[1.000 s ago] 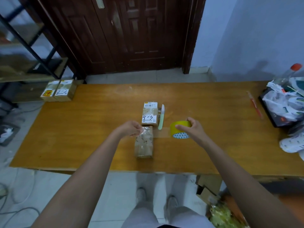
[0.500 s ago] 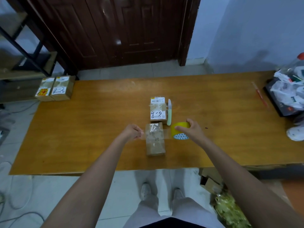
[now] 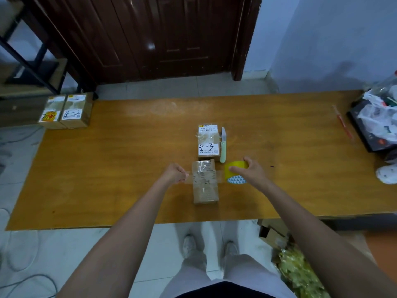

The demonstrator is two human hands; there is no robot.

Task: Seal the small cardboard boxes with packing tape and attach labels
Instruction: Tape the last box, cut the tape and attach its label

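Observation:
A small brown cardboard box (image 3: 205,190) lies on the wooden table (image 3: 107,168) near the front edge. A clear strip of tape (image 3: 219,175) stretches across its top from left to right. My left hand (image 3: 175,174) pinches the free end of the tape just left of the box. My right hand (image 3: 250,172) grips the yellow tape roll (image 3: 235,173) just right of the box. Behind it stands a labelled box (image 3: 208,141) marked 4-3, with a pale green knife (image 3: 223,145) beside it.
Two labelled boxes (image 3: 65,111) sit at the table's far left corner. A red pen (image 3: 343,123) and a heap of white bags on a black tray (image 3: 378,125) occupy the right end. Cardboard scraps (image 3: 271,236) lie on the floor under the table's right side.
My left hand has pulled the tape end from over the box to its left side, so the strip now spans the box. The roll stays in my right hand.

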